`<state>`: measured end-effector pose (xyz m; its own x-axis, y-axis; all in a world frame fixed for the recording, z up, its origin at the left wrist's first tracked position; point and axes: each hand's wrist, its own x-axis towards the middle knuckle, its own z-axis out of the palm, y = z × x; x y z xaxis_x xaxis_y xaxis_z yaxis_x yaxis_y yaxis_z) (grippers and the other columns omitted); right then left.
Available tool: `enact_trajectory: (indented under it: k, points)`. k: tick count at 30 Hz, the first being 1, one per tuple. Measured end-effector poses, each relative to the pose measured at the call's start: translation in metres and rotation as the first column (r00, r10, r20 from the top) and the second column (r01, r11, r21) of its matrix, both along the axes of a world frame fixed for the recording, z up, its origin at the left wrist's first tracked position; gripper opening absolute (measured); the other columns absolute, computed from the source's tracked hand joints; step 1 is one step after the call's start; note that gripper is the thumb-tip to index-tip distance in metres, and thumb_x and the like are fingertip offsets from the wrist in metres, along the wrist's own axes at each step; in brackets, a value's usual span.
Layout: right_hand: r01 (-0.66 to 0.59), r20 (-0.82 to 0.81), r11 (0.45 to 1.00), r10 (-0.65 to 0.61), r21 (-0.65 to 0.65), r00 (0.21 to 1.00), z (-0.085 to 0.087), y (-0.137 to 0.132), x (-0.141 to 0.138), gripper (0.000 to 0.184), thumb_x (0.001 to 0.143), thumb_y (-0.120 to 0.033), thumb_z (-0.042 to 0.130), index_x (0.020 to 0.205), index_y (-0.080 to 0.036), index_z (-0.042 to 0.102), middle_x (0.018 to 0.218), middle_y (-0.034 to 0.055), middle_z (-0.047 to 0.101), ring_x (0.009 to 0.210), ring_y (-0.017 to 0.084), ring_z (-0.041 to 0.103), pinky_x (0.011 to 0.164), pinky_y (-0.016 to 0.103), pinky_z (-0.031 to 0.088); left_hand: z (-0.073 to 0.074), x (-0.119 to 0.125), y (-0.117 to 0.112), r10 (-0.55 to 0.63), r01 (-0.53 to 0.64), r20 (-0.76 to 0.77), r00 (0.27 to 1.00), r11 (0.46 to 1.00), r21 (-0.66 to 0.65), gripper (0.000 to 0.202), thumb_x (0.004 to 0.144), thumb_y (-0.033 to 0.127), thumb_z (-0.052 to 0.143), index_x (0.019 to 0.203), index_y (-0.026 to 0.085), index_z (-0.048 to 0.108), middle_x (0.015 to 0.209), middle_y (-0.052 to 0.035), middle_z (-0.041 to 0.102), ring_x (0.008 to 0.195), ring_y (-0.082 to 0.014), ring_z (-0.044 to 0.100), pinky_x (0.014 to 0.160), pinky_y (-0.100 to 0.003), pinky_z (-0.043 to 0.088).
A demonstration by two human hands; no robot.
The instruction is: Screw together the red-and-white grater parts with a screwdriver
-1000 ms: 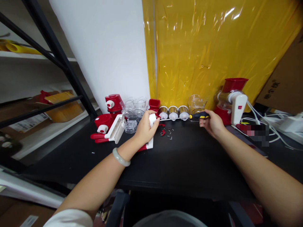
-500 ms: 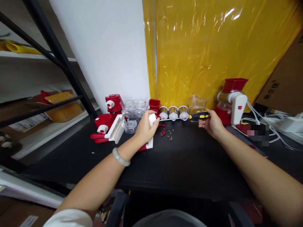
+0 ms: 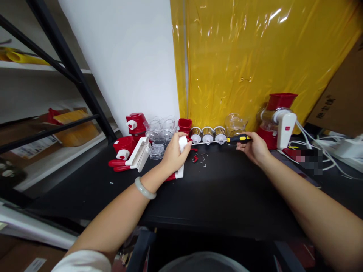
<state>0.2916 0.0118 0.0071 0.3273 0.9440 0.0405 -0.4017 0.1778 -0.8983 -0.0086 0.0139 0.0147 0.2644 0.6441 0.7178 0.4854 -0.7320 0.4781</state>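
Note:
My left hand [image 3: 175,153] is closed around a red and white plastic part [image 3: 183,143], mostly hidden by the fingers. My right hand [image 3: 255,145] grips a screwdriver [image 3: 238,139] by its black and yellow handle. Its long shaft lies level and points left, with the tip at the part in my left hand. Below the shaft, several small screws [image 3: 204,165] and a small red piece [image 3: 195,159] lie on the black table [image 3: 221,200]. Three grater drums [image 3: 207,135] stand in a row behind the shaft.
Red housings [image 3: 136,123], white and red crank handles [image 3: 138,155] and clear plastic parts [image 3: 161,130] are grouped at the left. An assembled red and white rotary grater [image 3: 283,121] stands at the right, beside white cables [image 3: 307,141]. A black-framed shelf [image 3: 76,75] rises at the far left.
Both hands keep nearly the same places. The fingers of my right hand have shifted slightly on the screwdriver handle, while its tip stays at the part in my left hand.

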Motion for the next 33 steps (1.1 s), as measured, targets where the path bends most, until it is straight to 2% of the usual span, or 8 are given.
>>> enact_trajectory:
  k: [7, 17, 27, 33]
  points:
    - [0.000, 0.032, 0.999, -0.002, 0.041, 0.999, -0.0012, 0.0005, 0.0007, 0.010, 0.078, -0.025, 0.053, 0.079, -0.017, 0.059, 0.052, 0.0000, 0.055, 0.041, 0.012, 0.052, 0.039, 0.023, 0.044, 0.0005, -0.0001, 0.0006, -0.002, 0.002, 0.007, 1.000, 1.000, 0.007, 0.027, 0.095, 0.033, 0.054, 0.117, 0.019, 0.047, 0.115, -0.0121, 0.063, 0.108, -0.0271, 0.062, 0.091, -0.045, 0.050]
    - [0.027, 0.060, 0.999, -0.030, 0.045, 0.998, -0.0010, 0.0016, 0.0015, 0.012, 0.082, -0.020, 0.047, 0.075, -0.018, 0.057, 0.048, -0.0004, 0.053, 0.038, 0.012, 0.049, 0.035, 0.020, 0.040, 0.0002, 0.0000, -0.0004, -0.006, 0.006, -0.004, 1.000, 1.000, 0.007, 0.027, 0.095, 0.034, 0.054, 0.117, 0.019, 0.048, 0.114, -0.0117, 0.063, 0.108, -0.0267, 0.062, 0.091, -0.044, 0.050]
    - [0.036, 0.098, 0.999, -0.039, 0.032, 0.994, -0.0023, 0.0038, 0.0030, 0.016, 0.085, -0.027, 0.051, 0.072, -0.018, 0.057, 0.045, -0.0004, 0.052, 0.033, 0.011, 0.047, 0.033, 0.021, 0.039, -0.0001, -0.0004, 0.0003, 0.001, -0.001, -0.028, 1.000, 1.000, 0.003, 0.029, 0.095, 0.035, 0.053, 0.119, 0.019, 0.048, 0.115, -0.0126, 0.063, 0.108, -0.0267, 0.062, 0.092, -0.045, 0.049]
    - [0.054, 0.152, 0.992, -0.071, 0.118, 0.986, -0.0046, 0.0041, 0.0040, 0.016, 0.085, -0.030, 0.056, 0.076, -0.017, 0.059, 0.042, -0.0013, 0.052, 0.030, 0.011, 0.045, 0.030, 0.020, 0.034, -0.0010, -0.0008, 0.0006, 0.000, 0.001, -0.023, 1.000, 1.000, 0.010, 0.029, 0.096, 0.036, 0.053, 0.118, 0.019, 0.048, 0.113, -0.0120, 0.064, 0.107, -0.0263, 0.062, 0.092, -0.044, 0.049]
